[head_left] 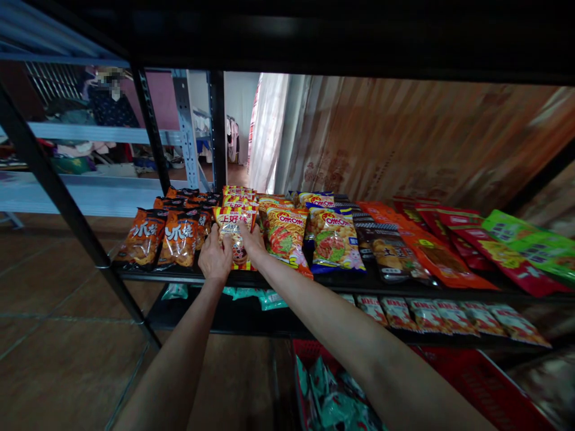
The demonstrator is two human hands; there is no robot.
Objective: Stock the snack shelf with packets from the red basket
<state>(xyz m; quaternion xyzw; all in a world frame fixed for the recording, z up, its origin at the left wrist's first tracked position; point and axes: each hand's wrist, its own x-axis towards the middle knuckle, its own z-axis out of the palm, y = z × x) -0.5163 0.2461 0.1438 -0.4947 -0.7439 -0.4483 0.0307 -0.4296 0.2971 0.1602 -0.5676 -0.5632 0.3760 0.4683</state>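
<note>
Both hands are on a yellow-and-red snack bag [233,222] at the front of its row on the black shelf. My left hand [215,254] grips the bag's left side, fingers curled onto it. Its right side is held by my right hand [252,240]. Behind it stand more yellow-striped bags [239,193] of the same kind. Left of my hands are orange-and-black snack bags [178,239]. Just right of my right hand stands an orange noodle-snack bag [286,233], with a blue-and-yellow snack bag [336,236] beyond it.
Brown-black bags [398,254], orange packets [449,254], red packets [498,248] and green packets [534,242] fill the shelf's right. White-and-red packets [433,315] line the lower shelf [251,323]. A red basket [299,383] of teal packets is below. A black post [58,173] rises at left.
</note>
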